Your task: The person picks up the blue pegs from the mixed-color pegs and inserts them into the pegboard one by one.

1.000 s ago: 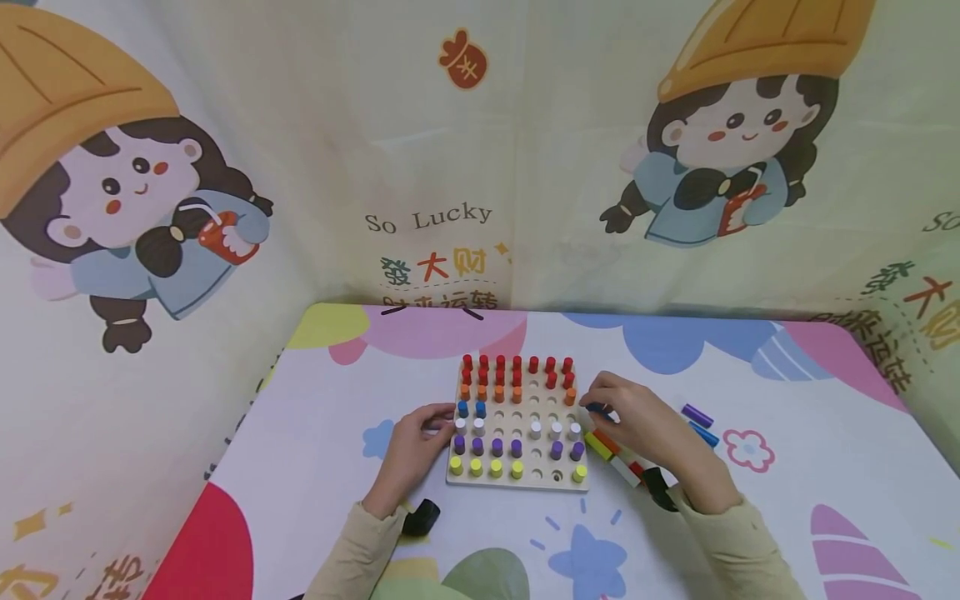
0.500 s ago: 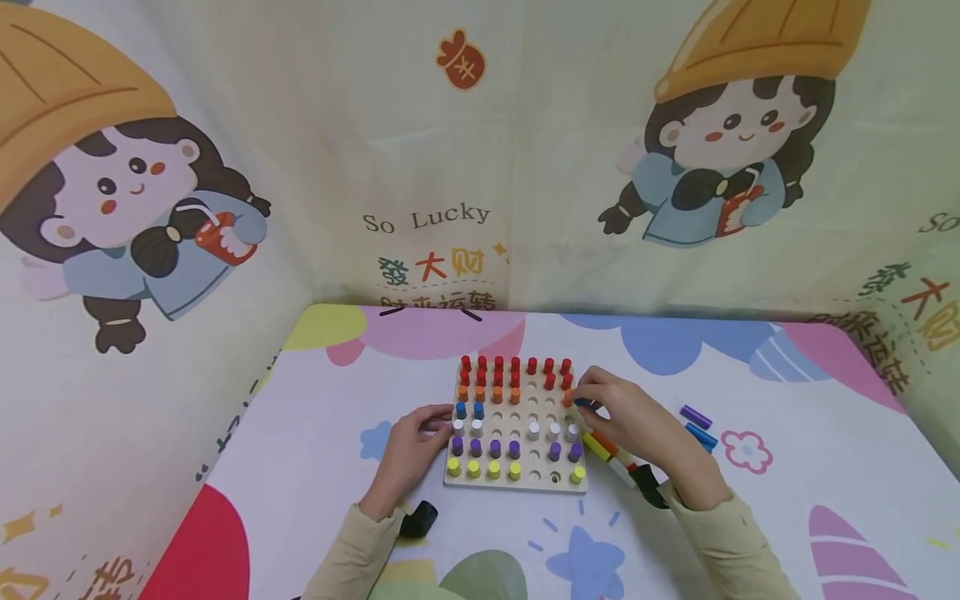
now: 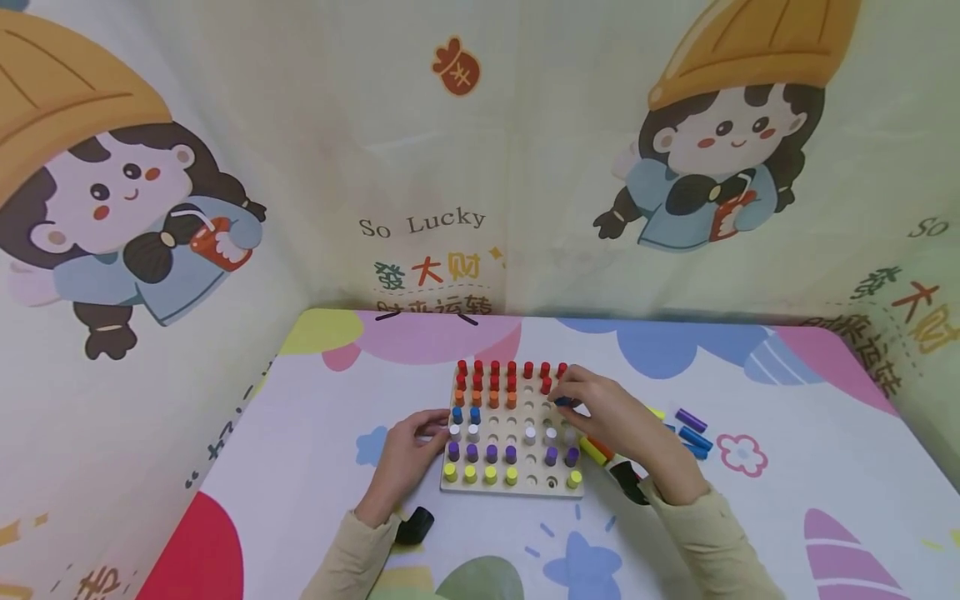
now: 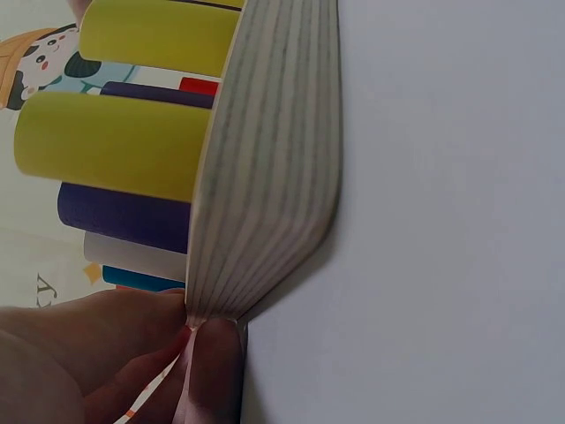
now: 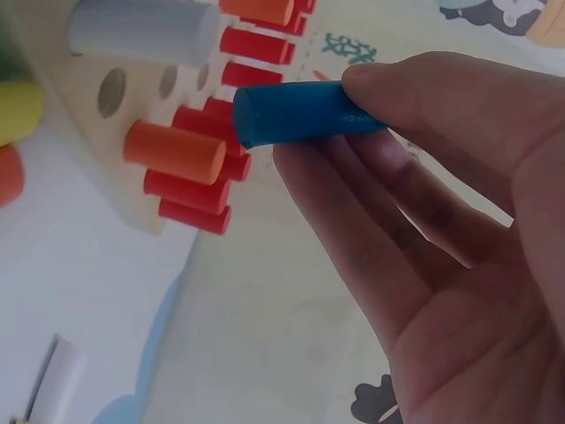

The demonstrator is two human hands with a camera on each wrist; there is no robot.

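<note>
A pale wooden pegboard (image 3: pixel 517 491) lies on the table with rows of red, orange, blue, white, purple and yellow pegs in its holes. Several holes in its middle and right columns hold no peg. My left hand (image 3: pixel 408 454) holds the board's left side, thumb and fingers at the edge in the left wrist view. Between the thumb and fingers of my right hand (image 3: pixel 611 417) is a blue peg (image 5: pixel 305 113), pinched above the board's right part. In the right wrist view it lies nearly sideways, apart from the board. That hand hides part of the right column.
Loose pegs lie right of the board, among them a purple peg (image 3: pixel 691 419), a blue peg (image 3: pixel 696 439) and a yellow peg (image 3: pixel 595 451). Some sit partly behind the right forearm. A printed cloth wall (image 3: pixel 525 167) rises behind the table.
My right hand has moved left with the blue peg, from beside the board's right edge to over its right columns. The left hand stays at the board's left edge.
</note>
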